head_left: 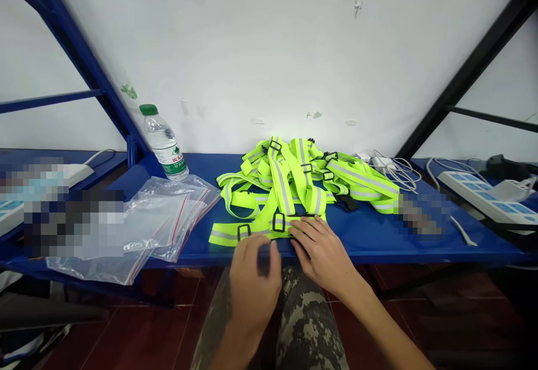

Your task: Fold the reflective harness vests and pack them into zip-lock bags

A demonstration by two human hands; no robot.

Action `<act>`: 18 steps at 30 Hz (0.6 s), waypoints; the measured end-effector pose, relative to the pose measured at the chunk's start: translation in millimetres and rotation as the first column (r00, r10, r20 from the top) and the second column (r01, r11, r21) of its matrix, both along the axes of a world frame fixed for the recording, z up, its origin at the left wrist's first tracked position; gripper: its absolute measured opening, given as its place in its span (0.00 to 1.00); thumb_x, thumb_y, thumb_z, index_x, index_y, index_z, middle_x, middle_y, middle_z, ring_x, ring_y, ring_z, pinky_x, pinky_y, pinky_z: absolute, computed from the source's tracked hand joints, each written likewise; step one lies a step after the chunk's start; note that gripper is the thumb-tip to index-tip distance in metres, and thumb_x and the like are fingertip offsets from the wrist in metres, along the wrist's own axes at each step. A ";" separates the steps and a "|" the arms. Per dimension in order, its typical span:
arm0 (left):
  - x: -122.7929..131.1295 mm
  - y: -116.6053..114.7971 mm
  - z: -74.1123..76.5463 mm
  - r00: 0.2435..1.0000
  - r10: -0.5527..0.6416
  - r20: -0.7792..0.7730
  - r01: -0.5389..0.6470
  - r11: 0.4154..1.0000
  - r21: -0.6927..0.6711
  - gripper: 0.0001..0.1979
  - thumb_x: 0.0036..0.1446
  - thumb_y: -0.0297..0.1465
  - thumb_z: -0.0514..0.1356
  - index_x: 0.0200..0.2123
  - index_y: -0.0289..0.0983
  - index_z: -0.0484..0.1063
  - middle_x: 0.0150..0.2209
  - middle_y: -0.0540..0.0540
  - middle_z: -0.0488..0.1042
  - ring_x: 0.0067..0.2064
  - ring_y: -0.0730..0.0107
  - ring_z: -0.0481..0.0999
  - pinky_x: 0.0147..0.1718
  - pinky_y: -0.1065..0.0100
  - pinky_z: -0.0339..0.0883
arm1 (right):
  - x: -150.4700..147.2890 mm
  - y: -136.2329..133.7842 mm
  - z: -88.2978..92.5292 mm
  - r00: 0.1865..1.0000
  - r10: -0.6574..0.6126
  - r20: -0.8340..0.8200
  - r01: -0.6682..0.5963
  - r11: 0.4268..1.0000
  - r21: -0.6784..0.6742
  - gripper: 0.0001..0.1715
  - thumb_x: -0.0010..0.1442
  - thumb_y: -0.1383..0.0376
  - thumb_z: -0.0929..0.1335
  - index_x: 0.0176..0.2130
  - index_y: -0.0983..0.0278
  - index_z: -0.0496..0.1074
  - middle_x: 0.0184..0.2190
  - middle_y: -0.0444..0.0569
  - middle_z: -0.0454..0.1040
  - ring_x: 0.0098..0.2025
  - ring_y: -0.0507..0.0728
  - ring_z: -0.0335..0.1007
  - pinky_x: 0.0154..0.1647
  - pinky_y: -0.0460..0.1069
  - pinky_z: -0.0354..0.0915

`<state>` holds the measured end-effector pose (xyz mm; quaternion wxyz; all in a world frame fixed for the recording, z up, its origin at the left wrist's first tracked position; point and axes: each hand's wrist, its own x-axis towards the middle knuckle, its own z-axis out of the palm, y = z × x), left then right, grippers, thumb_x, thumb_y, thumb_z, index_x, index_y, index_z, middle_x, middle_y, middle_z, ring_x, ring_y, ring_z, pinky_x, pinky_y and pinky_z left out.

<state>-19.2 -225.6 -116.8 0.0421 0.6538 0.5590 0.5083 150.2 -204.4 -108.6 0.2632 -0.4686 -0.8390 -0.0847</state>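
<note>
A heap of neon-yellow reflective straps point(294, 182) with grey bands and black buckles lies on the blue table point(378, 235). One strap point(247, 230) stretches along the front edge. My right hand point(321, 249) rests flat on that strap's right end, fingers stretched out over it. My left hand point(252, 280) hovers at the table's front edge just below the strap; its fingers are curled and smeared by motion, and I cannot make out whether they hold anything.
Clear zip bags point(168, 218) with red seals lie at the left. A water bottle point(163, 143) stands behind them by a blue frame post. White cables point(395, 168) and a power strip point(483, 196) sit at the right. My camouflage trouser leg point(306, 325) is below.
</note>
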 end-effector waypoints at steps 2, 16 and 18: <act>-13.6 -14.2 -0.9 0.979 0.150 0.140 -0.124 0.976 -0.182 0.09 0.63 0.39 0.59 0.39 0.39 0.69 0.31 0.49 0.74 0.31 0.67 0.76 0.33 0.65 0.71 | -1.2 -0.9 -3.5 1.000 -0.008 -0.021 0.008 1.000 0.002 0.15 0.67 0.68 0.64 0.51 0.64 0.74 0.53 0.52 0.76 0.56 0.64 0.68 0.62 0.66 0.61; -83.7 13.7 38.8 0.967 0.158 -0.200 -0.240 0.830 -0.504 0.17 0.60 0.41 0.56 0.46 0.36 0.74 0.42 0.40 0.80 0.45 0.49 0.78 0.44 0.56 0.67 | -9.1 -9.6 -9.2 0.996 -0.058 -0.070 0.059 0.998 0.023 0.17 0.68 0.67 0.62 0.54 0.61 0.72 0.53 0.50 0.76 0.57 0.65 0.66 0.65 0.69 0.53; -76.0 19.6 48.2 0.976 0.185 -0.117 -0.218 0.878 -0.426 0.13 0.60 0.41 0.58 0.38 0.38 0.74 0.33 0.45 0.79 0.37 0.55 0.78 0.39 0.60 0.67 | -8.9 -12.8 -8.2 0.994 -0.095 -0.060 0.097 0.995 0.030 0.16 0.68 0.65 0.63 0.53 0.59 0.72 0.53 0.49 0.76 0.55 0.66 0.65 0.64 0.72 0.51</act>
